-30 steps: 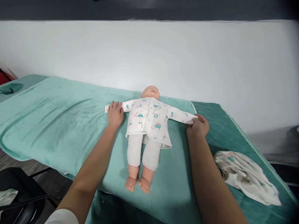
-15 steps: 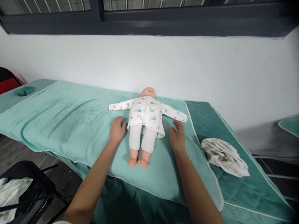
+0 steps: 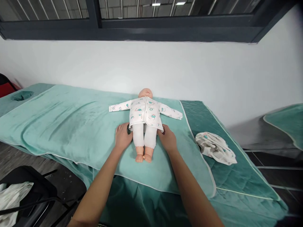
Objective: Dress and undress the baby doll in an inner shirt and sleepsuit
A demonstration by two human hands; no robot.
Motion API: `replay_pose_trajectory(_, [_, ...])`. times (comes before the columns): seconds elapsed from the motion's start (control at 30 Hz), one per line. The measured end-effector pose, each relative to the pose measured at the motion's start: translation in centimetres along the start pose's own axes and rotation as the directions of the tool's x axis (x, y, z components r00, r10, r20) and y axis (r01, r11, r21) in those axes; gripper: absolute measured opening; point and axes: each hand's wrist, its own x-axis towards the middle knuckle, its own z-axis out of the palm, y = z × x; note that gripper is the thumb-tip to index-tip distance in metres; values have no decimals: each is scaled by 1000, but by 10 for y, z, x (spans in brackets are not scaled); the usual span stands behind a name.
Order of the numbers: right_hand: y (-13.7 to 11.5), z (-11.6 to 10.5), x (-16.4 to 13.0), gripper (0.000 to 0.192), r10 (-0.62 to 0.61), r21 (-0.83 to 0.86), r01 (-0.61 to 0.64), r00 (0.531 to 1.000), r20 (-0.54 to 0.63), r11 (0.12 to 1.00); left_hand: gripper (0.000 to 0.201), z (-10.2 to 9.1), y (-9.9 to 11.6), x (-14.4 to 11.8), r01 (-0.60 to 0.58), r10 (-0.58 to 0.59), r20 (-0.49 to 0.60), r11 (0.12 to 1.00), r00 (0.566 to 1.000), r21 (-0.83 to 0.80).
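A baby doll (image 3: 145, 92) lies on its back on a light green towel (image 3: 78, 126), its head toward the wall and its bare feet toward me. It wears a white printed baby jacket (image 3: 142, 111), sleeves spread to both sides, and white pants (image 3: 150, 137). At the lower left corner of the jacket, my left hand (image 3: 123, 137) has its fingers closed on the hem, beside the doll's thigh. My right hand (image 3: 167, 138) pinches the hem at the opposite corner. Some fingertips of both hands are hidden by the cloth and the hands themselves.
Right of the towel, a crumpled white printed cloth (image 3: 215, 148) lies on the dark green bed cover (image 3: 241, 170). A white wall (image 3: 94, 63) and dark window frame (image 3: 165, 34) stand behind. At lower left is a black chair (image 3: 35, 179) with a white cloth (image 3: 14, 198) on it.
Both hands have come inward from beside the doll to the jacket's lower corners and closed there. The doll's feet now lie closer together. The camera view has shifted slightly.
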Motion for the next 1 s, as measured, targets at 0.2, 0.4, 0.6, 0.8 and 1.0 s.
replay_pose_trajectory(0.2, [7, 4, 2, 33, -33, -16, 32, 997, -74, 999, 19, 4, 1, 7, 33, -32, -14, 998, 999, 47])
replay_pose_trajectory(0.4, [11, 4, -2, 31, -69, 3, 71, 973, -220, 997, 15, 6, -5, 13, 87, -85, -73, 996, 994, 25])
replay_pose_trajectory(0.6, [12, 3, -4, 32, -67, -1, 68, 970, -234, 998, 14, 3, -4, 9, 112, -108, -101, 993, 989, 32])
replay_pose_trajectory(0.8, [10, 3, -5, 38, -64, 9, 68, 974, -217, 998, 11, 5, -5, 9, 124, -119, -128, 992, 985, 32])
replay_pose_trajectory(1.0, [5, 2, -5, 36, -180, 55, 197, 957, -227, 979, 26, 6, -7, 9, -16, -7, -170, 991, 985, -132])
